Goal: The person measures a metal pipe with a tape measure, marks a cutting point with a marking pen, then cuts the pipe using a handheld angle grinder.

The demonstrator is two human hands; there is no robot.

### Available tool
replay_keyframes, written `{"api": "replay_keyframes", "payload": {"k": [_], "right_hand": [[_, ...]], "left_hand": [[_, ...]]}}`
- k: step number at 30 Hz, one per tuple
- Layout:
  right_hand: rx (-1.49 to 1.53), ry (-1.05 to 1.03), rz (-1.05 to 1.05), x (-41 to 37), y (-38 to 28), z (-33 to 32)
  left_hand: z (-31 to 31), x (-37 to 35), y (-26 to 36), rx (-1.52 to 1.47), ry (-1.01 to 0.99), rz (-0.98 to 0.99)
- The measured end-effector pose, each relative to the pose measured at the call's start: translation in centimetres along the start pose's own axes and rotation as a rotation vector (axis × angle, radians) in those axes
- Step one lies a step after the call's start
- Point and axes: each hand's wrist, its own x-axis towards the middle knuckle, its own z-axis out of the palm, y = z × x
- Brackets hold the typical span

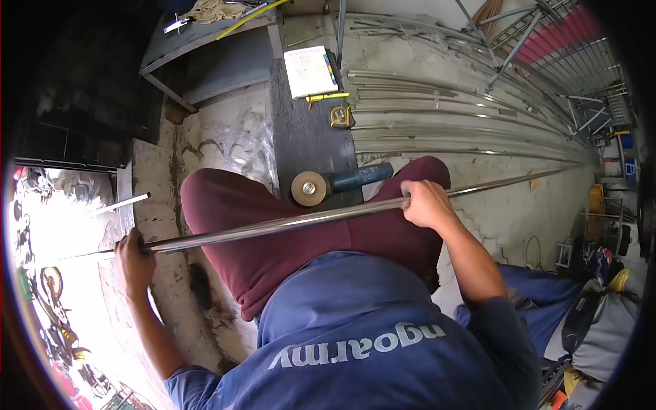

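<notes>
A long shiny metal tube (294, 224) lies across my lap, running from the bright doorway at the left to far off at the right. My left hand (134, 263) is closed around it near the left side. Over my right thigh, my right hand (425, 203) grips the same tube with the fingers wrapped over it. Just beyond the tube, between my knees, an angle grinder (359, 177) with a round tan disc (309, 188) rests on a dark board (301, 137). I cannot make out whether the disc is turning.
On the board are an open notebook (309, 70), a yellow marker (328, 97) and a tape measure (340, 117). Several metal tubes (437, 102) lie on the floor at the right. A metal table (219, 41) stands far left, with crumpled clear plastic (249, 147) below. Bags (605, 335) sit at the lower right.
</notes>
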Motion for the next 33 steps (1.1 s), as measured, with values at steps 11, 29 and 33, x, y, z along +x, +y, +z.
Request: {"api": "replay_keyframes", "payload": {"k": [11,29,33], "right_hand": [[0.377,-0.106,-0.503,2.7,-10.9,2.9],[-0.023,0.049,0.05,20.5,-3.0,0.0],[0.019,0.121,0.413,26.9,-1.1,2.1]], "left_hand": [[1.0,1.7,10.8,-0.222,-0.021,0.15],[3.3,0.9,11.8,-0.141,0.215,0.235],[3.4,0.1,11.6,-0.076,0.251,0.288]]}}
